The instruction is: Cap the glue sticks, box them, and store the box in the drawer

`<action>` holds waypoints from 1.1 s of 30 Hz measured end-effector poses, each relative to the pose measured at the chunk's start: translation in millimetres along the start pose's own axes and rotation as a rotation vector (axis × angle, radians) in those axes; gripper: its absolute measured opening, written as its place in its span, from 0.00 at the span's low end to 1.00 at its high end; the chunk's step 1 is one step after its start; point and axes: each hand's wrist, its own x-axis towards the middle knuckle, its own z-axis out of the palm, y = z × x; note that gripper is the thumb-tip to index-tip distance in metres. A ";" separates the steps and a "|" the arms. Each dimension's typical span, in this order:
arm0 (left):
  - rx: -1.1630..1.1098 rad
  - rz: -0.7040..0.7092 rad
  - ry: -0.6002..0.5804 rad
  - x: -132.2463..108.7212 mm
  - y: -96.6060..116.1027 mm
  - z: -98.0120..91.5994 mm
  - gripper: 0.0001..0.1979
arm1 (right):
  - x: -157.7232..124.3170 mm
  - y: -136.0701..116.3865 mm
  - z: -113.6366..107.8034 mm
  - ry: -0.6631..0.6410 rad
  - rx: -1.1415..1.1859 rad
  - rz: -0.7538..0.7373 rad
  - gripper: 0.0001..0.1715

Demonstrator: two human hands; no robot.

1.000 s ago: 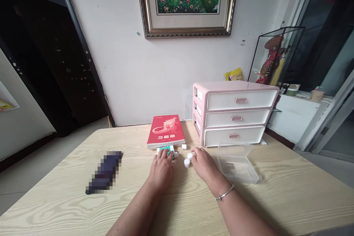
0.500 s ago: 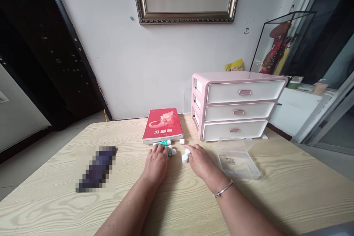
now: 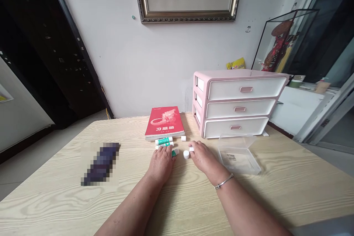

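Observation:
My left hand (image 3: 161, 162) lies palm down on the wooden table (image 3: 55, 199), its fingers curled over a green and white glue stick (image 3: 173, 152). Two more green and white glue sticks (image 3: 163, 141) lie just beyond its fingertips, in front of a red book (image 3: 165, 122). My right hand (image 3: 204, 160), with a silver bracelet at the wrist, rests to the right, its fingertips touching a small white cap (image 3: 191, 149). Another white cap (image 3: 186, 154) stands between the two hands, and a third (image 3: 183, 138) lies nearer the book.
A pink three-drawer organiser (image 3: 235, 103) with all drawers shut stands at the back right. A clear plastic box (image 3: 239, 155) lies open in front of it. A dark blurred object (image 3: 100, 163) lies on the left. The wall with a framed picture is behind.
The view has shifted slightly. My left hand has slid off the upper glue sticks onto the nearest one. My right hand has stayed by the white caps.

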 end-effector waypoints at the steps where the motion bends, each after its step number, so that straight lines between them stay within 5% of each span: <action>1: -0.013 -0.006 -0.016 0.7 0.3 0.7 0.19 | 0.5 1.1 0.3 0.008 0.003 -0.004 0.18; 8: -0.391 -0.049 -0.063 -1.1 -12.1 -7.6 0.17 | 6.4 -12.1 -9.2 0.257 0.490 0.020 0.19; 15: -0.960 -0.016 -0.205 -14.6 -15.1 -35.4 0.22 | -4.1 -40.1 -22.2 0.197 0.911 -0.017 0.22; 33: -0.942 0.069 -0.219 -25.6 -5.1 -71.6 0.22 | -13.9 -44.6 -42.2 0.084 0.895 -0.126 0.21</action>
